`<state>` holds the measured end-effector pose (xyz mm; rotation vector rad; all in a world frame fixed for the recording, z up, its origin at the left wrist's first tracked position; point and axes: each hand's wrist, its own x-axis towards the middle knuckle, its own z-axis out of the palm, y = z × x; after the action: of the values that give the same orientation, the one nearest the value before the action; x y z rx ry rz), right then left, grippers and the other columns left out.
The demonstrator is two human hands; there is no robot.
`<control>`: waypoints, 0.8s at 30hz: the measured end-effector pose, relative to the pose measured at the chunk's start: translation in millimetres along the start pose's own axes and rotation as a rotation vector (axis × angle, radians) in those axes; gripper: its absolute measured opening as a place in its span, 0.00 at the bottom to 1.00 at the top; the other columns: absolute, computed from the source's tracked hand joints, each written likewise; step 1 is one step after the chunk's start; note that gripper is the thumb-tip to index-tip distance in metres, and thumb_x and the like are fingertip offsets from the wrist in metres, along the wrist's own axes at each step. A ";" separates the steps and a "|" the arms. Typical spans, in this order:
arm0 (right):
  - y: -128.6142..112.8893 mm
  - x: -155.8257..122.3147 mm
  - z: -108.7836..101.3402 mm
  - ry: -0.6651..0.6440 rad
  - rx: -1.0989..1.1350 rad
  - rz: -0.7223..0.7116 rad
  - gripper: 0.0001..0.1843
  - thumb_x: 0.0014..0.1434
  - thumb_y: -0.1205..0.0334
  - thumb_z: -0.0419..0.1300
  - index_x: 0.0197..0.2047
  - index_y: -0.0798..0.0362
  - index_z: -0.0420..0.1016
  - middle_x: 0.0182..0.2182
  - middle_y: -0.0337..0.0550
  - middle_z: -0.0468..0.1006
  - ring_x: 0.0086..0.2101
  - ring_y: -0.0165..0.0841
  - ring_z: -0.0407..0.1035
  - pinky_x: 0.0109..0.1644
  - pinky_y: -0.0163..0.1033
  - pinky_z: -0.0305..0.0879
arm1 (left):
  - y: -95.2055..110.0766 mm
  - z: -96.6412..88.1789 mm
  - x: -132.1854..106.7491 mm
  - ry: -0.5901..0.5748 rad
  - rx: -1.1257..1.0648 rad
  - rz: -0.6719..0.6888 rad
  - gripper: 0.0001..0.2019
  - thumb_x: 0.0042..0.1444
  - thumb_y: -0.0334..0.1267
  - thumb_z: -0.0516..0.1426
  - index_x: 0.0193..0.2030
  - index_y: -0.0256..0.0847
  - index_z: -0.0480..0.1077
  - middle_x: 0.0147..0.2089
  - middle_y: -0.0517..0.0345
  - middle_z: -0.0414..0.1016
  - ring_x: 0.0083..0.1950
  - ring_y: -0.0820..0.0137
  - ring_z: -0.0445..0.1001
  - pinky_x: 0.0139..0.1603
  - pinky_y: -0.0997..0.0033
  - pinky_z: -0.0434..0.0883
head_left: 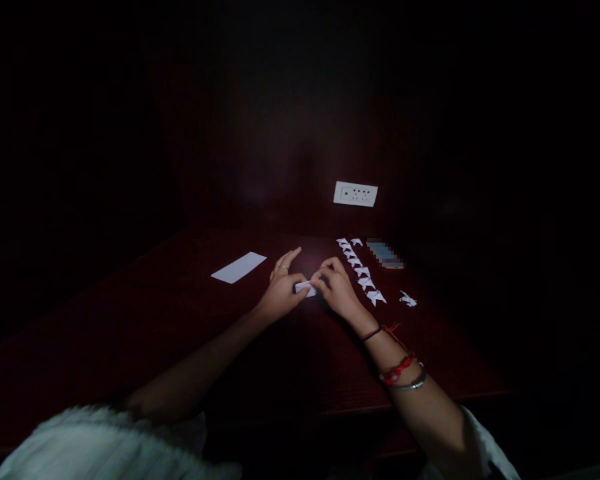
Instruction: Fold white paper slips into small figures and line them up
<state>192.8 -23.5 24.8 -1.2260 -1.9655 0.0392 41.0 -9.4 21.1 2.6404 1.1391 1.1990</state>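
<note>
A small folded piece of white paper (306, 289) is held between my two hands, low over the dark red table. My left hand (284, 285) pinches its left side with thumb and index finger, while the other fingers stretch forward; a ring shows on one. My right hand (336, 287) grips the paper's right end with thumb and curled fingers. To the right of my right hand runs a row of several folded white paper pieces (364, 273). Left of my left hand lies a flat white paper strip (239, 267).
Beyond the row lies a phone-like flat object (385, 254), its surface blurred. A small crumpled-looking white paper piece (408, 299) rests at the right. A white socket plate (355, 194) is on the back panel. The table's (180, 320) surroundings are very dark.
</note>
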 end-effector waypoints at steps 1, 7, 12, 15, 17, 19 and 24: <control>0.9 -0.2 -0.6 0.015 0.003 -0.001 0.05 0.50 0.64 0.53 0.30 0.53 0.69 0.35 0.43 0.59 0.39 0.33 0.55 0.42 0.40 0.54 | -0.4 -0.2 0.3 0.000 0.002 0.004 0.05 0.45 0.33 0.53 0.25 0.38 0.69 0.60 0.59 0.40 0.59 0.58 0.40 0.54 0.54 0.49; 5.4 -0.9 -3.0 0.001 -0.034 -0.053 0.05 0.50 0.63 0.53 0.30 0.53 0.68 0.39 0.44 0.56 0.40 0.33 0.54 0.43 0.39 0.54 | -2.6 -0.5 0.4 -0.016 0.019 0.046 0.05 0.47 0.33 0.52 0.26 0.38 0.68 0.61 0.58 0.40 0.60 0.59 0.39 0.54 0.54 0.49; 2.6 -1.5 -2.2 -0.013 -0.104 -0.068 0.06 0.51 0.65 0.50 0.31 0.54 0.66 0.39 0.45 0.56 0.40 0.33 0.54 0.43 0.42 0.54 | -6.2 1.5 0.2 -0.024 -0.005 0.022 0.05 0.48 0.35 0.52 0.28 0.39 0.69 0.60 0.58 0.43 0.59 0.60 0.41 0.54 0.55 0.50; 2.2 -2.5 -3.5 -0.040 -0.110 -0.087 0.06 0.51 0.64 0.51 0.32 0.54 0.66 0.41 0.46 0.56 0.41 0.34 0.53 0.43 0.42 0.53 | -7.6 1.7 0.3 -0.028 -0.027 0.001 0.05 0.47 0.34 0.53 0.27 0.40 0.69 0.59 0.58 0.45 0.59 0.60 0.43 0.53 0.54 0.51; 2.2 -3.2 -4.9 -0.063 -0.111 -0.109 0.06 0.50 0.62 0.53 0.33 0.53 0.67 0.42 0.46 0.55 0.42 0.35 0.53 0.43 0.43 0.53 | -6.9 0.9 0.5 -0.024 -0.030 0.010 0.04 0.47 0.34 0.53 0.27 0.39 0.69 0.59 0.58 0.46 0.58 0.59 0.43 0.53 0.54 0.51; 1.6 -3.7 -6.2 -0.084 -0.116 -0.130 0.07 0.49 0.62 0.54 0.33 0.53 0.67 0.43 0.46 0.55 0.43 0.36 0.52 0.44 0.43 0.52 | -4.9 -0.4 0.8 -0.023 -0.031 0.034 0.04 0.46 0.32 0.53 0.27 0.39 0.69 0.59 0.59 0.46 0.58 0.59 0.43 0.54 0.54 0.50; -2.8 -3.7 -8.0 -0.117 -0.131 -0.151 0.05 0.49 0.65 0.53 0.32 0.54 0.67 0.41 0.46 0.57 0.43 0.35 0.52 0.44 0.43 0.51 | -0.5 -2.8 2.2 -0.032 -0.027 0.059 0.04 0.46 0.31 0.53 0.26 0.39 0.69 0.58 0.59 0.47 0.58 0.59 0.44 0.54 0.53 0.49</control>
<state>196.6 -30.8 29.1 -1.1775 -2.1871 -0.0983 39.8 -8.3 24.3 2.6809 1.0400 1.1681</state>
